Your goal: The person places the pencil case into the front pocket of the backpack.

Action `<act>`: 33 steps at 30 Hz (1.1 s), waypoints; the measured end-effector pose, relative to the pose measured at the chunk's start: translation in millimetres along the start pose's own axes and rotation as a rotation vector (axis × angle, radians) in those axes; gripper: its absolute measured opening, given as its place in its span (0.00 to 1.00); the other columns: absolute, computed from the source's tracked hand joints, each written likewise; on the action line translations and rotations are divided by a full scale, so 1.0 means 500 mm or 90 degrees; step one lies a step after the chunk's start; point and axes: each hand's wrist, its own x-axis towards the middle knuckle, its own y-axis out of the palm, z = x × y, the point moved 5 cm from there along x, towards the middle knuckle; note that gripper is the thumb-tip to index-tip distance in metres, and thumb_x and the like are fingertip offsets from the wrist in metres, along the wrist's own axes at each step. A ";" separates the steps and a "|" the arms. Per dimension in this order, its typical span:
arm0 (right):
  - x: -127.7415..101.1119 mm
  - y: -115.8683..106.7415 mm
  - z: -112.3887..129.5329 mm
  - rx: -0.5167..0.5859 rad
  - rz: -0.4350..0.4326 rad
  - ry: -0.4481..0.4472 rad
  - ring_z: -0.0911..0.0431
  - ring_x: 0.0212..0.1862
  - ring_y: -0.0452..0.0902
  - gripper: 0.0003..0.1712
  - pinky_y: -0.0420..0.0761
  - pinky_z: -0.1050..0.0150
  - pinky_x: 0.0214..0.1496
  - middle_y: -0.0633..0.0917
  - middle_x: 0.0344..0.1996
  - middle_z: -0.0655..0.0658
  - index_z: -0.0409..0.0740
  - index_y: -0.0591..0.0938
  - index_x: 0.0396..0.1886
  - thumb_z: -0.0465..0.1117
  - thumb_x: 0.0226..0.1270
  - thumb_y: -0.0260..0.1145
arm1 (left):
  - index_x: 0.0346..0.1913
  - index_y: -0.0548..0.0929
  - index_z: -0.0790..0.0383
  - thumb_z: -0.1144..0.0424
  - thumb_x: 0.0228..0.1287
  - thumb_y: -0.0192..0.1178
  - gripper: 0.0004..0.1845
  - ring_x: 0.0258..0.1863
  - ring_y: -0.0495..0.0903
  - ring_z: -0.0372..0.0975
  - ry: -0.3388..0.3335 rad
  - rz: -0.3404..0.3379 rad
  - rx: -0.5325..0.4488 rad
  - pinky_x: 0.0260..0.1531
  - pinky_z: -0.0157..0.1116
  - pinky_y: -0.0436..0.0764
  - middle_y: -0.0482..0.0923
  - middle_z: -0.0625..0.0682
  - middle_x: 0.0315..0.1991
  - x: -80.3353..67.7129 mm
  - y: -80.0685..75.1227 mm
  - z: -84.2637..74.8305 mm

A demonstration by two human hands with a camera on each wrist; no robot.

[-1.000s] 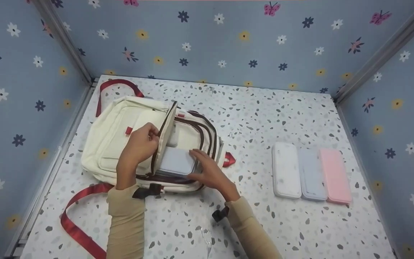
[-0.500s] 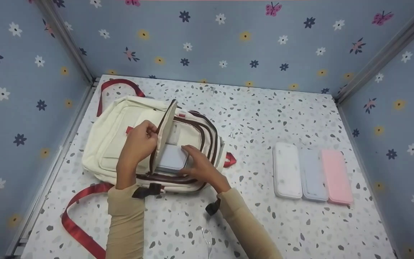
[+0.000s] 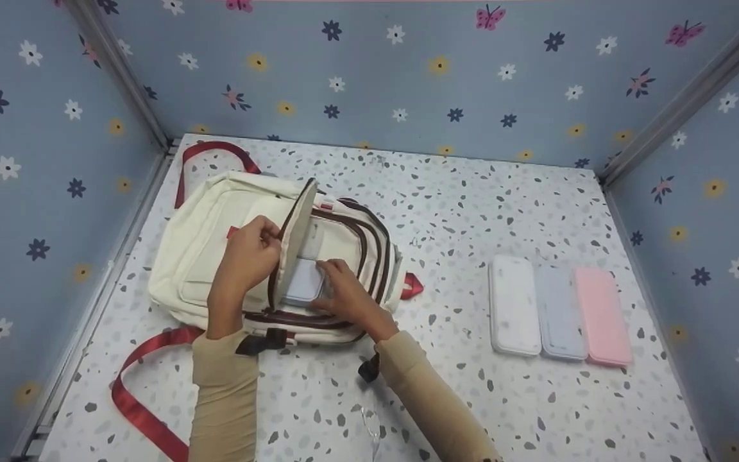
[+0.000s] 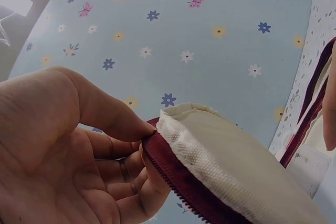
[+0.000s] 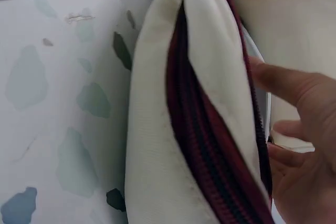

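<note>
A cream backpack [image 3: 196, 256] lies on the table with its zipped front pocket unzipped. My left hand [image 3: 251, 256] pinches the edge of the pocket flap [image 3: 292, 237] and holds it raised; in the left wrist view, thumb and fingers grip the flap's dark red zipper tape [image 4: 170, 169]. My right hand [image 3: 348, 294] holds the outer end of a pale blue pencil case [image 3: 304, 282], whose other end is hidden under the flap. A whitish, see-through case [image 3: 311, 242] lies beside it in the pocket. In the right wrist view, my right hand [image 5: 304, 114] reaches past the pocket's zipper.
On the right of the speckled table [image 3: 446, 218], three cases lie side by side: white [image 3: 514, 305], pale blue [image 3: 560, 311] and pink [image 3: 602, 314]. Red straps [image 3: 145, 404] stick out from the bag. Flowered panels [image 3: 376, 70] stand round the back and sides.
My right hand has moved left, sliding the pale blue pencil case further under the flap. My left hand keeps its hold on the flap, nearly still.
</note>
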 end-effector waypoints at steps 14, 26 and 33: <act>-0.007 0.001 0.017 0.025 0.037 -0.005 0.48 0.49 0.81 0.33 0.79 0.60 0.52 0.82 0.49 0.38 0.35 0.62 0.69 0.31 0.64 0.59 | 0.42 0.76 0.69 0.71 0.63 0.46 0.10 0.36 0.74 0.48 -0.010 0.000 -0.001 0.39 0.41 0.70 0.77 0.60 0.36 0.000 0.002 0.004; -0.009 -0.015 0.017 0.052 0.007 -0.006 0.47 0.53 0.78 0.34 0.77 0.58 0.56 0.79 0.53 0.36 0.33 0.60 0.70 0.27 0.64 0.54 | 0.42 0.76 0.69 0.70 0.63 0.46 0.10 0.35 0.74 0.48 -0.006 0.004 0.004 0.39 0.42 0.71 0.77 0.61 0.36 -0.003 0.001 0.006; -0.024 -0.043 0.010 0.090 -0.035 -0.001 0.47 0.53 0.77 0.31 0.78 0.59 0.55 0.78 0.53 0.36 0.34 0.63 0.69 0.31 0.66 0.58 | 0.42 0.76 0.69 0.71 0.63 0.46 0.10 0.36 0.75 0.49 -0.005 0.005 0.006 0.39 0.43 0.71 0.77 0.61 0.36 -0.003 0.002 0.008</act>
